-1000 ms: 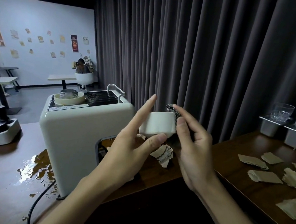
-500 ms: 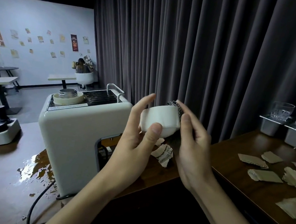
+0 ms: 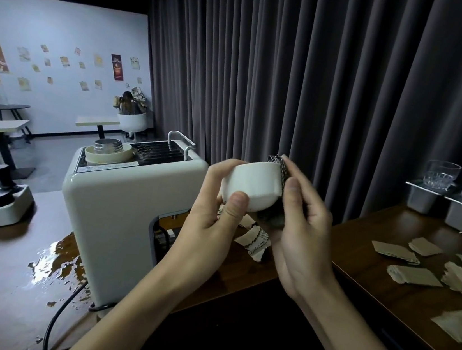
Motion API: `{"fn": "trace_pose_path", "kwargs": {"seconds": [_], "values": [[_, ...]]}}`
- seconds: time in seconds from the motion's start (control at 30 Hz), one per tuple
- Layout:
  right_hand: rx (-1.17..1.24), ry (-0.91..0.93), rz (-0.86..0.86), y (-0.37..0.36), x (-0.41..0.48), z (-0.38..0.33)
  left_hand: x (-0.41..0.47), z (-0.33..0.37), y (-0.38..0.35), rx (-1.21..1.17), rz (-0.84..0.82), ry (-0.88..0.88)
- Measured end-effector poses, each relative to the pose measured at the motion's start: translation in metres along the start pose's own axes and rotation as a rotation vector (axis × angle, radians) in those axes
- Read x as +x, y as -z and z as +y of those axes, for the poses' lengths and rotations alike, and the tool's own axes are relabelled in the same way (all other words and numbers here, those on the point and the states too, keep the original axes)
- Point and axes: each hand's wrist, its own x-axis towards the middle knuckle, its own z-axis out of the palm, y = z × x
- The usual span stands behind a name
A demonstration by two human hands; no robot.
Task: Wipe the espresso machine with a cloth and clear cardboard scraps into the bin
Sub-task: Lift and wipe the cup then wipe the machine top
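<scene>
A cream espresso machine [image 3: 119, 213] stands on the wooden counter [image 3: 385, 286], left of centre. In front of me, at chest height, my left hand [image 3: 205, 230] grips a small white cup [image 3: 253, 183] lying on its side. My right hand [image 3: 301, 237] presses a dark patterned cloth [image 3: 282, 167] against the cup's open end and underside. Torn cardboard scraps [image 3: 413, 275] lie on the counter at the right, and more scraps [image 3: 253, 239] lie behind my hands beside the machine. No bin shows clearly.
A puddle of liquid [image 3: 60, 258] spreads at the machine's left base, by its black power cord [image 3: 58, 316]. A white tray with a tamper [image 3: 0, 203] sits far left. Glass cups [image 3: 441, 174] stand on metal containers at the back right. Grey curtain behind.
Both hands lifted the cup slightly and turned it. My left fingers, spread before, have closed around the cup, while the cloth stayed pressed against it.
</scene>
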Motion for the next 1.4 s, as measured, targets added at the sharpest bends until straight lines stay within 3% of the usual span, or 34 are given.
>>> {"fn": "trace_pose_path", "kwargs": {"seconds": [0.1, 0.23, 0.33, 0.47, 0.53, 0.77, 0.93, 1.0, 1.07, 1.13, 1.2, 1.4], "values": [[-0.225, 0.15, 0.072, 0.003, -0.003, -0.001, 0.003, -0.002, 0.008, 0.22, -0.012, 0.041], [-0.499, 0.377, 0.039, -0.003, -0.008, 0.004, 0.002, 0.0, 0.004, 0.256, 0.017, -0.063], [-0.484, 0.379, 0.014, -0.003, -0.007, 0.003, 0.001, 0.002, 0.001, 0.18, 0.041, -0.128], [-0.1, 0.025, -0.052, 0.002, 0.002, -0.002, -0.001, -0.001, 0.005, 0.039, -0.017, -0.07], [-0.053, -0.029, -0.068, 0.003, 0.003, -0.004, -0.002, -0.001, 0.003, 0.049, -0.024, -0.05], [-0.426, 0.259, 0.057, 0.0, -0.003, -0.002, 0.0, -0.001, 0.004, 0.347, 0.039, -0.028], [-0.507, 0.4, 0.054, -0.005, -0.007, 0.001, -0.001, 0.004, -0.001, 0.276, 0.091, -0.074], [-0.444, 0.374, 0.057, -0.003, -0.002, -0.001, -0.002, 0.005, -0.003, 0.106, 0.072, -0.101], [-0.229, 0.205, 0.011, -0.002, 0.003, -0.003, -0.003, 0.005, -0.004, 0.01, 0.065, -0.105], [-0.098, 0.07, -0.037, 0.001, 0.005, -0.004, -0.003, 0.003, -0.006, 0.015, 0.056, -0.094], [-0.116, 0.056, -0.031, 0.002, 0.003, -0.004, -0.002, 0.0, -0.005, 0.054, 0.054, -0.074], [-0.528, 0.419, 0.013, 0.0, -0.008, -0.004, 0.002, 0.003, 0.002, 0.234, 0.025, -0.003]]}}
